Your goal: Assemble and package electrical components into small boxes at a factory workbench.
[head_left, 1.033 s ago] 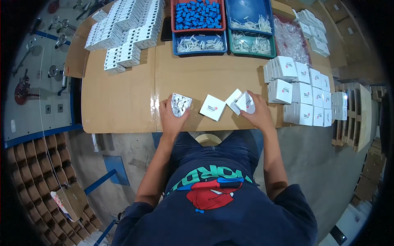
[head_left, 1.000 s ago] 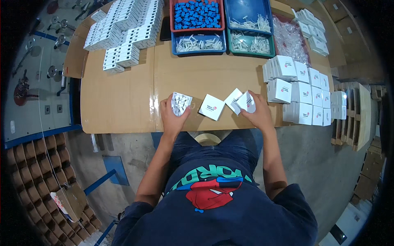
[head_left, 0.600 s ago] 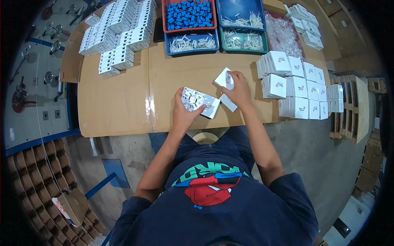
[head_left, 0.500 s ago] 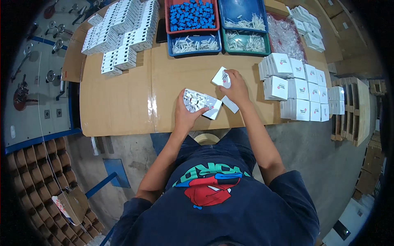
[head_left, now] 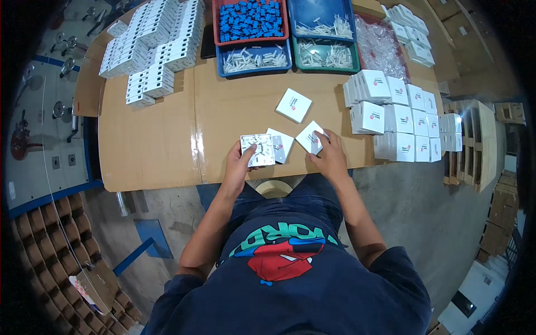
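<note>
My left hand pinches a white square plastic plate, thumb on its face. The molded side with small cut-outs faces up. Partly beneath that plate lies another white square piece, tilted. To the right, my right hand has thumb and fingers at the edges of a white square cover with a small printed mark. Farther from me, a similar white square cover rests on the cardboard with no hand on it.
Stacks of white covers stand at the right and rows of white boxy units at the far left. Trays at the back hold blue parts and white plastic pins. A reddish tray holds clear plastic bags. The cardboard-covered table ends close to me.
My right hand has let go of the upper square cover and moved down to another one. The plate in my left hand has turned and come nearer to me.
</note>
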